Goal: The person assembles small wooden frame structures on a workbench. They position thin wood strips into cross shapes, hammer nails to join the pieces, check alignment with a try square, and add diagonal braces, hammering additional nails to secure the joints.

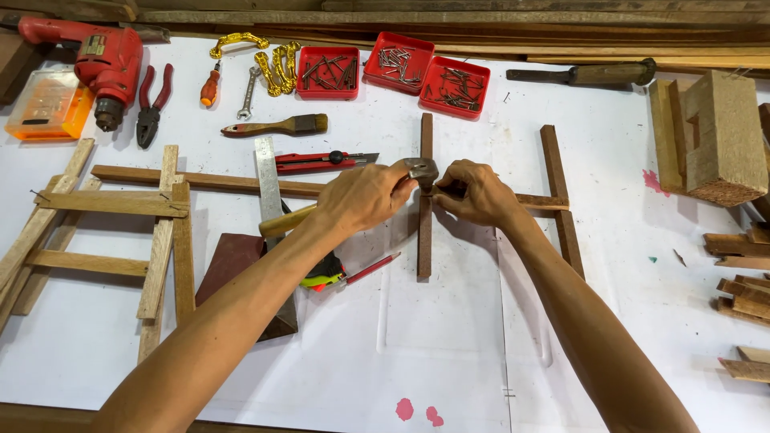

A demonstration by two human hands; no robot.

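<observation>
Near the middle of the frame the left hand (362, 196) is gripping a hammer (421, 170) close up under its metal head, fingers clenched round the wooden handle, which is sticking out behind the wrist toward the left. The hammer head is sitting right at the top of the crossing where a dark upright wooden strip (425, 240) is meeting a long horizontal strip (200, 180). The right hand (475, 194) is pinching at that same crossing, fingertips bunched together just beside the hammer head; whatever small thing they are holding is hidden by the fingers. A second upright strip (561, 200) is lying further right, joined to the same horizontal piece.

All of this is lying on a white-covered table (449, 337). Under the left forearm a steel square (269, 184) is resting, with a red pencil (370, 269) just below the hand and a red utility knife (321, 161) just above it. At the left edge a small ladder-like wooden frame (104, 232) is lying flat. Along the top, three red trays of nails (401, 68) are sitting side by side, with a paintbrush (277, 126), pliers (152, 100) and a red electric drill (100, 60) toward the upper left. A chunky wooden block (722, 136) is standing at the upper right.
</observation>
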